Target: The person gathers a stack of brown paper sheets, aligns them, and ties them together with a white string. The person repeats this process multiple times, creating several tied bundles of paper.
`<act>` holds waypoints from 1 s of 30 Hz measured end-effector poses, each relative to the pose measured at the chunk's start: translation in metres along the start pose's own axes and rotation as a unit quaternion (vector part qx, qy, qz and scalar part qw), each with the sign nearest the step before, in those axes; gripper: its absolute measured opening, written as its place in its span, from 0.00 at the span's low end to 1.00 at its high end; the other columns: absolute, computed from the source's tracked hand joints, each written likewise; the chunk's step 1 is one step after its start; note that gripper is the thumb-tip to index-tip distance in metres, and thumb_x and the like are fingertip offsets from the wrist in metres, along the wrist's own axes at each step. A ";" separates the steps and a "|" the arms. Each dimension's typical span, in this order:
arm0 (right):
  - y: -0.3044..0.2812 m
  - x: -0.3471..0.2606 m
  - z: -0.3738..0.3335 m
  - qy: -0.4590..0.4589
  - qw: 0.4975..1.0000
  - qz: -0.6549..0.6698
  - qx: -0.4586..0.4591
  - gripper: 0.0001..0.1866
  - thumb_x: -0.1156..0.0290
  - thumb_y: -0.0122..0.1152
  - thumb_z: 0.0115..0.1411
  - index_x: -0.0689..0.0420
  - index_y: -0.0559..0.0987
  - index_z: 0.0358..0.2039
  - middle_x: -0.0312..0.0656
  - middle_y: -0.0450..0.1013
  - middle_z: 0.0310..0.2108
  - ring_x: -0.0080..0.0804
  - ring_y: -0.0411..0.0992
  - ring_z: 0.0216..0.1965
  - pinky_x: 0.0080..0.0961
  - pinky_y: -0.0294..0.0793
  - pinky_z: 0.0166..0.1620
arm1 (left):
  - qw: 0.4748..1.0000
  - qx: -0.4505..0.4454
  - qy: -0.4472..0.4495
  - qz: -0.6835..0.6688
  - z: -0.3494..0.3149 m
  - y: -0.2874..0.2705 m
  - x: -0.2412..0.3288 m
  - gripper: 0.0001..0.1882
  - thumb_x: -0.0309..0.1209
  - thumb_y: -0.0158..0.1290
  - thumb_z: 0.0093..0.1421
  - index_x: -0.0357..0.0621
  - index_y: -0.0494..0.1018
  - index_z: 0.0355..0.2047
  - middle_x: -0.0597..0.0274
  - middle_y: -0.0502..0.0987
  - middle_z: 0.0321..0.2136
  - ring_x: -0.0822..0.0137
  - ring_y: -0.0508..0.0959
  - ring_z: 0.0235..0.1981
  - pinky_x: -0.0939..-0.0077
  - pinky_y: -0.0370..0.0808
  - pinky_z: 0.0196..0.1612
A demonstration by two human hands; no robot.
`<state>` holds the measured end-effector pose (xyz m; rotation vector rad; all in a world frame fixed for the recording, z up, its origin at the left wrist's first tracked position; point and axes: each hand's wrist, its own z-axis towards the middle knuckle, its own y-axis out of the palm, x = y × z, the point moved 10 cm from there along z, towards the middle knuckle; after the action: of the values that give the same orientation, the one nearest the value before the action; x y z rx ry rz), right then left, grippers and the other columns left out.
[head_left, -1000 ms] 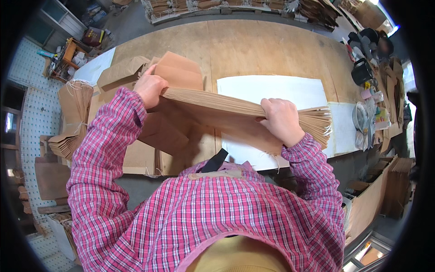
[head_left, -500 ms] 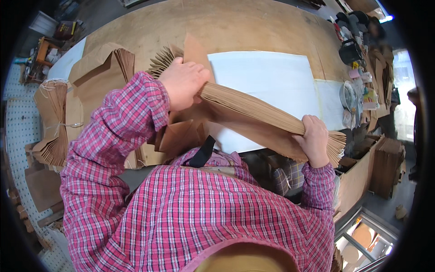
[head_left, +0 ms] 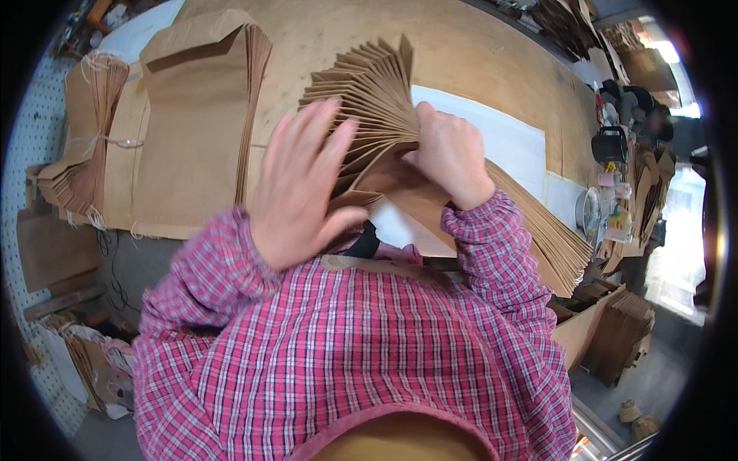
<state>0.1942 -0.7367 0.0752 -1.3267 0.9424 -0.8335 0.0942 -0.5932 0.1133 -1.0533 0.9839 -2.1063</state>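
Note:
A thick stack of brown paper bags [head_left: 530, 223] lies slantwise before me, its folded ends [head_left: 369, 84] fanned out at the far left end. My right hand [head_left: 453, 150] is closed round the stack just right of the fan. Flat and slightly blurred, my left hand [head_left: 304, 188] lies against the left side of the fanned ends, fingers stretched out and holding nothing. Beneath the stack shows a white sheet [head_left: 511, 134] on the wooden table.
To the left lies another pile of brown paper bags [head_left: 196, 123], and beyond it a string-tied bundle [head_left: 96, 131]. A metal bowl [head_left: 588, 209] and a black container [head_left: 609, 144] stand at the table's right. A cardboard box [head_left: 588, 323] sits below the right edge.
My right hand has moved left along the stack to near the fan. The left hand has let go and spread open. The ends have fanned wider, and the view has shifted.

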 end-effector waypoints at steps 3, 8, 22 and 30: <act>-0.012 0.007 -0.008 -0.049 0.998 0.013 0.023 0.22 0.66 0.75 0.39 0.60 0.73 0.31 0.50 0.77 0.23 0.50 0.77 0.29 0.41 0.77 0.32 | 0.955 0.104 -0.195 -0.199 -0.069 0.029 -0.020 0.64 0.40 0.74 0.40 0.36 0.43 0.69 0.38 0.48 0.68 0.42 0.51 0.69 0.51 0.51 0.69; -0.007 -0.010 0.000 -0.033 0.999 -0.009 -0.017 0.23 0.66 0.76 0.38 0.61 0.72 0.29 0.51 0.76 0.24 0.50 0.77 0.28 0.41 0.75 0.31 | 0.921 0.048 -0.324 -0.212 -0.108 0.088 -0.128 0.70 0.35 0.77 0.33 0.40 0.41 0.69 0.39 0.43 0.69 0.44 0.47 0.70 0.61 0.51 0.70; -0.020 -0.026 -0.039 0.019 0.999 0.013 -0.042 0.30 0.58 0.78 0.38 0.59 0.71 0.35 0.45 0.75 0.26 0.44 0.76 0.29 0.36 0.74 0.31 | 0.743 0.056 -0.225 -0.628 -0.081 0.088 -0.133 0.41 0.58 0.20 0.70 0.39 0.35 0.71 0.49 0.36 0.72 0.60 0.35 0.73 0.65 0.35 0.72; -0.033 -0.028 -0.047 0.017 0.998 0.042 -0.031 0.28 0.61 0.73 0.44 0.60 0.72 0.42 0.46 0.76 0.30 0.44 0.76 0.32 0.36 0.74 0.33 | 0.693 -0.050 -0.184 -0.695 -0.033 0.107 -0.129 0.45 0.62 0.20 0.67 0.36 0.34 0.70 0.50 0.38 0.72 0.59 0.37 0.72 0.64 0.35 0.71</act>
<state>0.1404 -0.7328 0.1102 -1.3197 1.0519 -0.7699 0.1513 -0.5445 -0.0400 -2.7116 -0.1282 -2.5851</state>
